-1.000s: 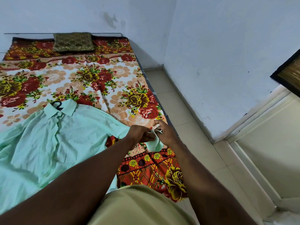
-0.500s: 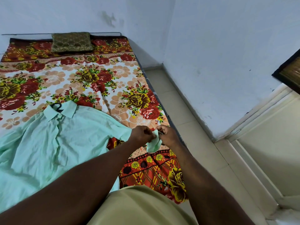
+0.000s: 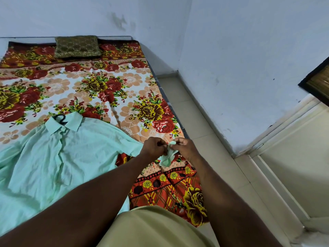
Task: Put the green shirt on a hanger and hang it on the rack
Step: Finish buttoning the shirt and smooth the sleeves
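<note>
The pale green shirt (image 3: 58, 161) lies spread front-up on the flowered bed (image 3: 110, 90). A black hanger hook (image 3: 61, 118) pokes out of its collar; the rest of the hanger is hidden inside the shirt. The shirt's right sleeve runs toward the bed's right edge, where both my hands meet at its cuff (image 3: 168, 154). My left hand (image 3: 154, 145) pinches the cuff from the left with curled fingers. My right hand (image 3: 185, 147) pinches the cuff end from the right. No rack is in view.
A dark olive cushion (image 3: 77, 46) sits at the head of the bed against the back wall. A strip of tiled floor (image 3: 195, 125) runs between the bed's right edge and the blue wall. A door frame (image 3: 277, 139) stands at the right.
Both hands stay at the sleeve cuff; the fingers have shifted slightly, drawing closer together over the fabric. The shirt and hanger have not moved.
</note>
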